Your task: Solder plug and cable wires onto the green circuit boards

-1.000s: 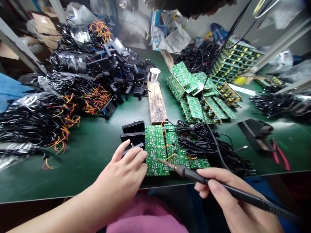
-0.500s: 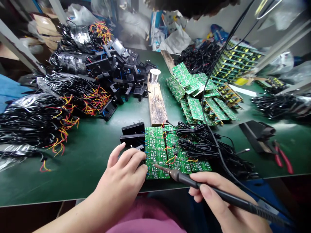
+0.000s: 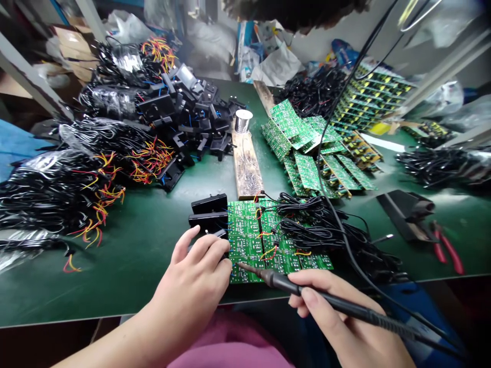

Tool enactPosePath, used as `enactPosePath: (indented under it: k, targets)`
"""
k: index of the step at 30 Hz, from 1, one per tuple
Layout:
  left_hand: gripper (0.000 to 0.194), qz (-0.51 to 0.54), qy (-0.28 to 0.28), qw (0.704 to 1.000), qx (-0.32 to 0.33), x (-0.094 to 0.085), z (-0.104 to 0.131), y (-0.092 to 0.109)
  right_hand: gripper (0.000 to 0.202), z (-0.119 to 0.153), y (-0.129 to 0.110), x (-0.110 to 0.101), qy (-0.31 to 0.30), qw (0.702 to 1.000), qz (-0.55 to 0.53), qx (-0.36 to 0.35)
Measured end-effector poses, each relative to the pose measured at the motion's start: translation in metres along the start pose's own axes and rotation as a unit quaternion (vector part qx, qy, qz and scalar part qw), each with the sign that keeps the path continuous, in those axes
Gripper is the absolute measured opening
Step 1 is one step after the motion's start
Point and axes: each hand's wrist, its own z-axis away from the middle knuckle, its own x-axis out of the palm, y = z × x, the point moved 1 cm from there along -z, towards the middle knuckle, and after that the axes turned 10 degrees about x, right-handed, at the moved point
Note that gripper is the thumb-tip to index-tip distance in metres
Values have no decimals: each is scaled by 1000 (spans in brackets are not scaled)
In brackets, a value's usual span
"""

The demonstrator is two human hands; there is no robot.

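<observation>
My right hand [image 3: 326, 306] grips a black soldering iron [image 3: 282, 282] like a pen, its tip at the lower left of a green circuit board [image 3: 245, 230]. At that board's left edge, my left hand [image 3: 199, 271] is closed on a black plastic piece mostly hidden under the fingers. Two more black plastic housings [image 3: 208, 221] stand just beyond it, with blue wires running to the boards. Red and yellow wire ends of the black cables [image 3: 310, 232] meet the boards on the right.
A solder spool [image 3: 243, 121] sits on a scorched wooden strip [image 3: 247, 163]. Cable bundles [image 3: 49, 189] and black housings [image 3: 192, 107] pile up at left. Stacked circuit boards [image 3: 307, 158] lie at right, near red-handled pliers [image 3: 447, 248]. The iron's cord [image 3: 345, 240] crosses the right side.
My right hand has shifted slightly left with the soldering iron, bringing its tip left and a little down on the board. My left hand has stayed nearly still.
</observation>
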Motion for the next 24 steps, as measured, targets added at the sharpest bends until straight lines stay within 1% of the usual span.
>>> enactPosePath:
  k: [3,8,18,24]
  targets:
    - [12,-5,5,1000,2,1,-1,1,21,-2,-1,1,-1,1000,-2,-2]
    - [13,-2,-2,1000,2,3,-3,1,21,-4,-4,2,-2,1000,2,-9]
    - [16,-8,-1,1000,1,2,-6,3,20,-1,-1,1,5,999,17,-27]
    - [16,-2,1,1000,3,2,-6,2,19,-2,-5,0,7,999,16,-28]
